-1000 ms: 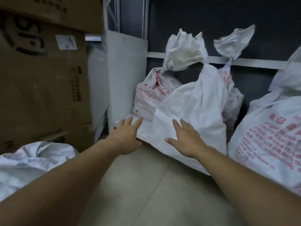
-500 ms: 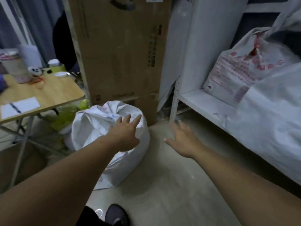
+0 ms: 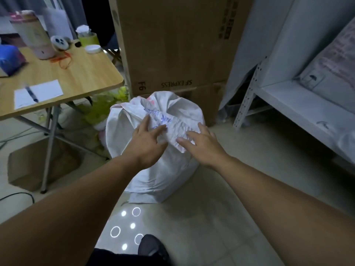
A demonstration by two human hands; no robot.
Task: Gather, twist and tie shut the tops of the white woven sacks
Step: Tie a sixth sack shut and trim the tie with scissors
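A white woven sack [image 3: 165, 175] stands on the floor in front of me, its loose top folded over and showing blue print. My left hand [image 3: 148, 143] reaches over the sack's top from the left, fingers spread and straight, at or just above the cloth. My right hand [image 3: 201, 144] hovers at the top's right side, fingers also straight and apart. Neither hand grips the fabric. Another white sack [image 3: 330, 68] with red print lies on the white shelf [image 3: 299, 104] at the right.
Tall cardboard boxes [image 3: 176, 43] stand right behind the sack. A wooden folding table [image 3: 76, 73] with cups, paper and a pen is at the left, its metal legs near the sack. A low cardboard box [image 3: 38, 164] sits under it. My shoe [image 3: 151, 246] shows below.
My view turned left from the shelf sacks to the floor sack. Both hands moved from the shelf sack onto the top of the floor sack, staying open.
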